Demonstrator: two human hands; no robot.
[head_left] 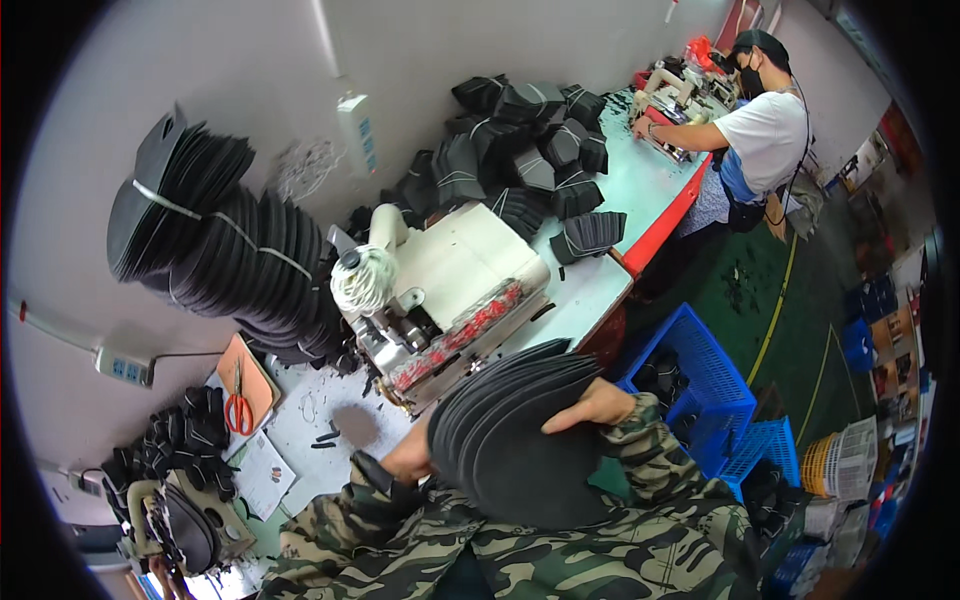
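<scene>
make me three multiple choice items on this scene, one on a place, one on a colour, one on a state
1. Where do the scissors lie?
A. on the orange pad left of the sewing machine
B. in the blue crate
C. on the floor

2. What colour is the crate right of the person's arms?
A. yellow
B. blue
C. white

3. What are both hands doing?
A. resting empty
B. holding the scissors
C. gripping a stack of dark curved pieces

Answers: 1 A, the red handles rest on the orange pad; 2 B, its mesh walls are blue; 3 C, the left hand and right hand clasp the stack of dark curved pieces from either side.
</scene>
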